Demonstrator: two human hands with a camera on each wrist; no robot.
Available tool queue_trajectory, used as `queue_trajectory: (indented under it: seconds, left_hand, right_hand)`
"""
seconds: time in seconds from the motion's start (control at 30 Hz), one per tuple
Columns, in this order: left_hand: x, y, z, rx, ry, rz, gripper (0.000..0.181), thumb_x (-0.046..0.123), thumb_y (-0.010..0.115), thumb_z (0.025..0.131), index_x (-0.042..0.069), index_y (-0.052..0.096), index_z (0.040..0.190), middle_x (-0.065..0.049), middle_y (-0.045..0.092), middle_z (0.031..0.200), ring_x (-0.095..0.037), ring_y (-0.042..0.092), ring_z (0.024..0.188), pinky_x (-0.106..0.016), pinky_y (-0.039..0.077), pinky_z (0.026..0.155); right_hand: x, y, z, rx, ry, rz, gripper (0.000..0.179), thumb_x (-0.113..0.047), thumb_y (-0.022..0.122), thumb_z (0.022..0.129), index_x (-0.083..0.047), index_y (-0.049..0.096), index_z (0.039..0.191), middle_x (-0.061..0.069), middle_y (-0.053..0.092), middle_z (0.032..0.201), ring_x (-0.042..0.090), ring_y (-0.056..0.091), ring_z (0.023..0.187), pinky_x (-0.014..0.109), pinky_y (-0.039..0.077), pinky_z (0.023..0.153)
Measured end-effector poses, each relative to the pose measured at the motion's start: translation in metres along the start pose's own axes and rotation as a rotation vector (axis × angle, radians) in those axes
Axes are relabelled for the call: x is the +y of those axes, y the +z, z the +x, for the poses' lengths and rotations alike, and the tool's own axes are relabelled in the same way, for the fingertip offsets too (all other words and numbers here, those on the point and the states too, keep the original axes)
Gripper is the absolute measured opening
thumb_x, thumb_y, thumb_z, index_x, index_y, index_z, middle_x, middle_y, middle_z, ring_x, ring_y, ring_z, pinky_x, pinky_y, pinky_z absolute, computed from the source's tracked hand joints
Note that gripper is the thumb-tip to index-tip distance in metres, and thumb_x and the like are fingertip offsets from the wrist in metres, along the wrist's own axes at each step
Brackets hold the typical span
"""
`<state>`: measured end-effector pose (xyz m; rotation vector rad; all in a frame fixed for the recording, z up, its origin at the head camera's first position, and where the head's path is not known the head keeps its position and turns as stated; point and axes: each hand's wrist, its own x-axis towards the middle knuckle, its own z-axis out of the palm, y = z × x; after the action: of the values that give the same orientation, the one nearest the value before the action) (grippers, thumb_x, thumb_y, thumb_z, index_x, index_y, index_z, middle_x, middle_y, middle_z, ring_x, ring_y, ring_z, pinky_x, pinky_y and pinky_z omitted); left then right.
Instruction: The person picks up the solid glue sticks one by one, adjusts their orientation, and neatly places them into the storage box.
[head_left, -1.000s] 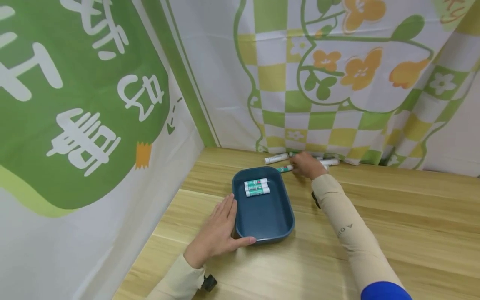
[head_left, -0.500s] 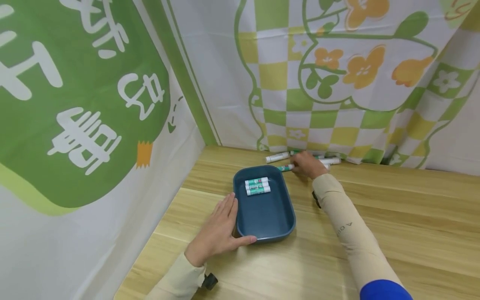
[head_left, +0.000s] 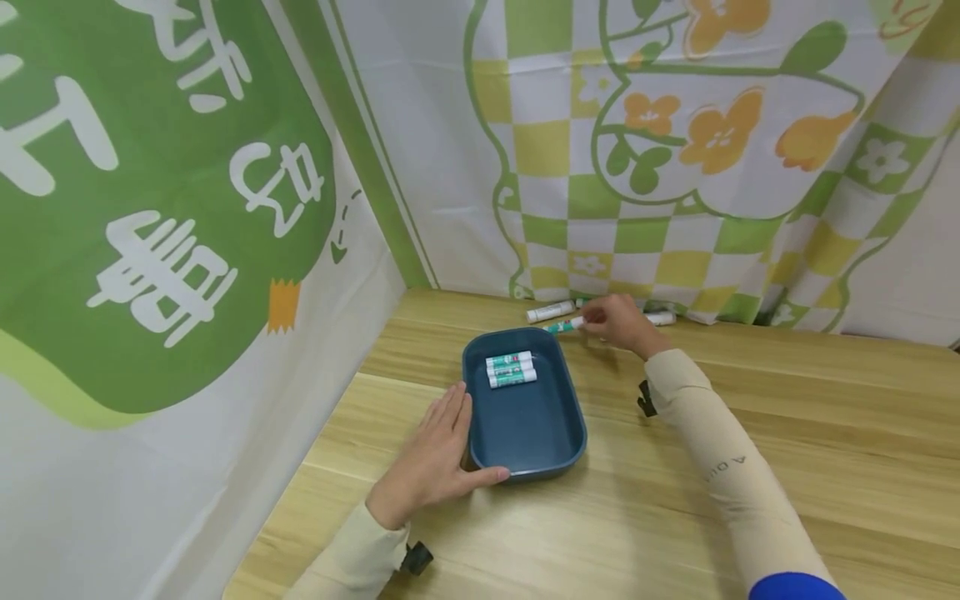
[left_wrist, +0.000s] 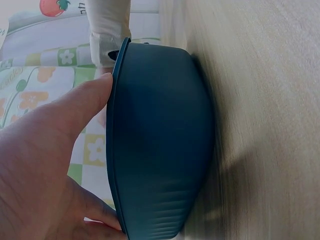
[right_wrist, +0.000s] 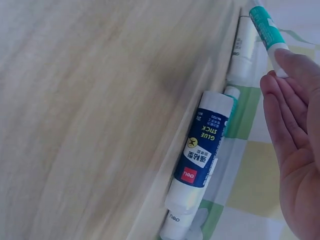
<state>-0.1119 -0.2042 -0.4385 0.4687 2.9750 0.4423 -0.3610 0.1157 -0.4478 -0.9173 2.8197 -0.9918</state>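
My right hand (head_left: pixel 619 323) pinches one end of a slim green-and-white glue stick (head_left: pixel 563 325) between thumb and fingertips. In the right wrist view this glue stick (right_wrist: pixel 268 29) is lifted off the table, its far end pointing away from the palm. A dark blue rectangular tray (head_left: pixel 528 433) stands on the table, holding several similar glue sticks (head_left: pixel 512 370) side by side. Along the tray's left side lie the fairly straight fingers of my left hand (head_left: pixel 426 462), its thumb on the near rim. The left wrist view shows the thumb touching the tray's rim (left_wrist: pixel 111 150).
More glue sticks lie along the back of the table, among them a white one (head_left: pixel 551 312) and a thicker dark-blue-labelled one (right_wrist: pixel 202 142). A printed curtain (head_left: pixel 645 242) hangs directly behind them. Another printed cloth (head_left: pixel 322 333) borders the table (head_left: pixel 675 500) on the left.
The right hand has lifted the green-and-white glue stick slightly and shifted a little right, its fingers less hidden behind the wrist. The left hand and tray stay in place.
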Motion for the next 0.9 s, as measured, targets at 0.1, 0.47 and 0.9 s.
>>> queue_trajectory:
  seconds: [0.1,0.47,0.9]
  left_hand:
    - [0.000,0.000,0.000,-0.003,-0.003,-0.001,0.127,0.082,0.061,0.087,-0.007,0.018,0.165,-0.025,0.009,0.177,-0.039,0.011,0.166,-0.055,0.017,0.135]
    - [0.001,0.000,0.001,-0.002,-0.005,-0.010,0.126,0.081,0.062,0.088,-0.007,0.017,0.166,-0.025,0.009,0.177,-0.039,0.010,0.166,-0.056,0.018,0.135]
    - [0.000,0.001,0.002,0.000,-0.002,-0.006,0.126,0.082,0.062,0.087,-0.008,0.019,0.165,-0.025,0.010,0.176,-0.040,0.011,0.166,-0.055,0.017,0.135]
  right_hand:
    - [-0.001,-0.002,-0.005,0.024,0.014,0.012,0.028,-0.018,0.078,0.098,0.001,0.077,0.118,0.020,0.080,0.109,0.033,0.077,0.099,0.048,0.065,0.086]
    - [-0.017,-0.020,-0.013,0.134,-0.053,0.039,0.025,-0.019,0.082,0.094,0.000,0.080,0.110,0.018,0.081,0.101,0.033,0.079,0.091,0.048,0.066,0.083]
    - [-0.055,-0.019,-0.019,0.080,-0.149,0.075,0.021,-0.020,0.082,0.094,-0.007,0.081,0.110,0.009,0.082,0.098,0.025,0.079,0.089,0.043,0.066,0.081]
